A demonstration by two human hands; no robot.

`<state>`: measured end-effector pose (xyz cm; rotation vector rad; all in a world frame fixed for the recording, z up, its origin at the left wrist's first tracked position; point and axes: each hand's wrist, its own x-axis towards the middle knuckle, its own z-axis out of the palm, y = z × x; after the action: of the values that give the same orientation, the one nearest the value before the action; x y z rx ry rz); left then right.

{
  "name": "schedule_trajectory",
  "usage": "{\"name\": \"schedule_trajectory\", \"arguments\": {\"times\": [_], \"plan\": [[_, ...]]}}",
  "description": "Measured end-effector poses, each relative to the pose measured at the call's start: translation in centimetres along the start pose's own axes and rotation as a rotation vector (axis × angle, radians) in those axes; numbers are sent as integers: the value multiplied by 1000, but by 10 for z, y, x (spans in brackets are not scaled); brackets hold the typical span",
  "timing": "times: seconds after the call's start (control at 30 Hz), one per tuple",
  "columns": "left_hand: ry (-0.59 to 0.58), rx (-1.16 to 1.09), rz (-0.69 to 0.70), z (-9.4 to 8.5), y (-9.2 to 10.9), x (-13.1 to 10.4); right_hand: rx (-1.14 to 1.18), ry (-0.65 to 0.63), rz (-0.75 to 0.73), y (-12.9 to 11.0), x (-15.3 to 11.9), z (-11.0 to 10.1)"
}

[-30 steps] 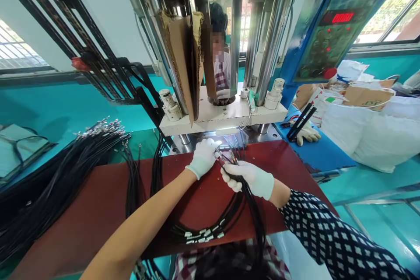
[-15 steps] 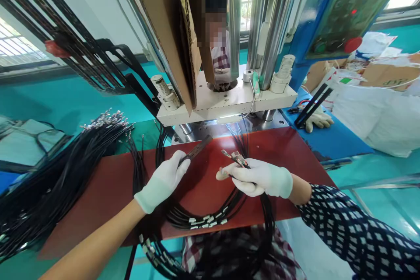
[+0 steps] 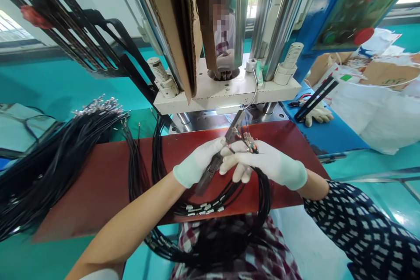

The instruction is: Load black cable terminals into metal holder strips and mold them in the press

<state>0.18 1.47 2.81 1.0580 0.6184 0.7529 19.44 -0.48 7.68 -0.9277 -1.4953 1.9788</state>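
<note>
My left hand, in a white glove, is closed around a long dark bar that slants from lower left to upper right. My right hand, gloved too, grips several black cables near their ends. Metal terminals with a little copper colour stick out above its fingers. The two hands meet over the red-brown board, and the right fingertips are against or just beside the bar. Exact contact between bar and terminals is blurred. The cables loop down over my lap, with white labels along one stretch.
Ahead stands a press with a white plate and steel columns. A large black cable bundle lies at left, a smaller one on the board. A glove rests on the blue table at right. Behind the press is a person.
My left hand has moved right and up with the bar, bringing it to the right hand. The bar now stands steeper. My right hand still holds the cable ends, slightly higher.
</note>
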Motion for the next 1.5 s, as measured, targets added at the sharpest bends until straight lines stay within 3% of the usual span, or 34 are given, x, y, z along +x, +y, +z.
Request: {"name": "schedule_trajectory", "arguments": {"times": [0.13, 0.3, 0.37, 0.5, 0.63, 0.73, 0.9, 1.27, 1.5], "plan": [[-22, -14, -40, 0, -6, 5, -21, 137, -55, -2, 5, -4], [28, -79, -65, -4, -12, 5, 419, 62, 20, 3, 20, -16], [35, -83, -64, -8, -13, 4, 462, 11, 93, 9, 25, -20], [56, -88, -41, -14, -15, 4, 343, -125, 138, 16, 23, -20], [77, -105, -40, -15, -16, 3, 335, 12, 54, 8, 16, -7], [103, -103, -47, -12, -17, 1, 57, 135, 126, 12, 20, 7], [218, -169, -71, -2, -16, -6, -311, 89, 141, 35, 31, 29], [289, -154, -69, 10, -16, -15, -471, 191, 326, 25, 25, 46], [400, -16, 6, 14, -24, -14, -549, 191, 288, 37, 22, 48]]}}
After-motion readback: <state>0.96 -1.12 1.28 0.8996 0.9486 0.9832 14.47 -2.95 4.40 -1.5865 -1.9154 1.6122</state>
